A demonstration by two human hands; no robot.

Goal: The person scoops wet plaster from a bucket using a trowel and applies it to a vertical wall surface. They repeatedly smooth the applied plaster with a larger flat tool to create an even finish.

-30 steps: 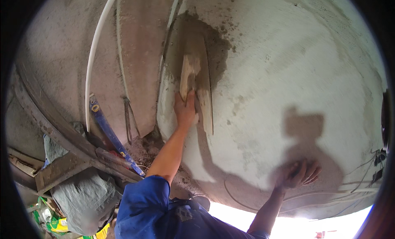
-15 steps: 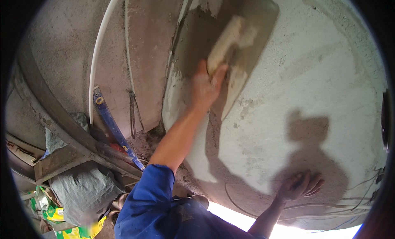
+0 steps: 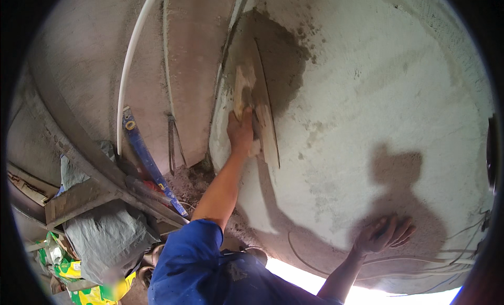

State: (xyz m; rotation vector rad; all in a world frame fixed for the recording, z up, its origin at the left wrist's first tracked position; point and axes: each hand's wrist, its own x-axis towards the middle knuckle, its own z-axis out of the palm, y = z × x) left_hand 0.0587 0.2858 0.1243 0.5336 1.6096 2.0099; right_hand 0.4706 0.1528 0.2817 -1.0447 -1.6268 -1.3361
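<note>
My left hand (image 3: 241, 130) is closed around the handle of a plastering float (image 3: 268, 121) with a long, flat, mortar-smeared board. The float is tilted, its board seen at a slant, beside the left edge of a pale plastered wall (image 3: 346, 95). A dark wet patch (image 3: 283, 58) lies on the wall to the right of the float. Whether the board's far edge touches the wall, I cannot tell. Lower right, my right hand (image 3: 383, 234) holds nothing, its fingers apart and loosely bent, in front of my shadow on the wall.
A blue spirit level (image 3: 152, 160) leans at the left beside a white pipe (image 3: 129, 63) and a thin metal tool (image 3: 171, 142). Below are a curved metal frame (image 3: 79, 155), a grey sheet (image 3: 107, 239) and green-yellow bags (image 3: 100, 294). Cables (image 3: 420, 260) run along the lower right.
My left hand has drawn the float down and to the left and turned it from broadside to a slant. The wet patch is now uncovered. My right hand has barely moved.
</note>
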